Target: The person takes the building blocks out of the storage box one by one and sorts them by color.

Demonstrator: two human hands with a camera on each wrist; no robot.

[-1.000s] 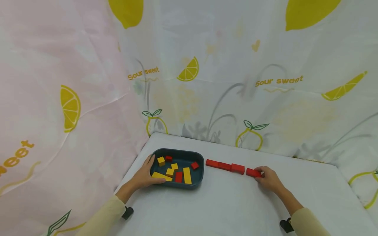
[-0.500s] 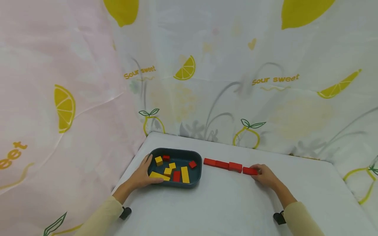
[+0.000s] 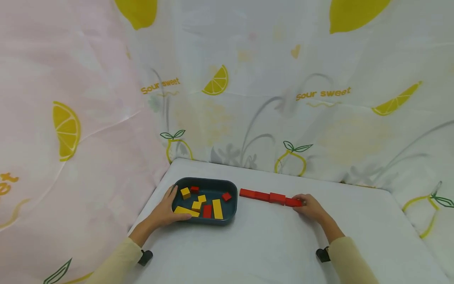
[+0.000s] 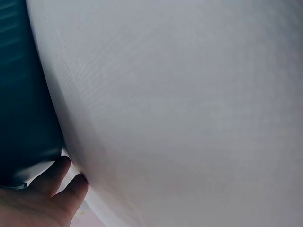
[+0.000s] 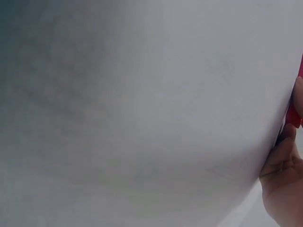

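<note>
A dark blue-green rectangular tray (image 3: 221, 222) holds several yellow and red wooden blocks. My left hand (image 3: 164, 211) holds the tray at its left end, with the thumb over the near rim and the fingers along the outer wall. To the tray's right, red blocks lie end to end in a slightly slanting row, among them a taller block (image 3: 277, 198). At the row's right end, my right hand (image 3: 313, 207) pinches a red block (image 3: 292, 202), whose left end is right against that taller block. Only a sliver of red shows beside the fingers in the right wrist view.
A white cloth covers the table (image 3: 255, 248). Behind it and on the left hang fabric walls (image 3: 244, 118) with a lemon print. Inside the tray, a long yellow block (image 3: 218, 209) lies beside a red block (image 3: 207, 211) near the front wall.
My right hand has slid its red block left, closing the gap to the row. My left hand stays on the tray. The whole head view has shifted slightly.
</note>
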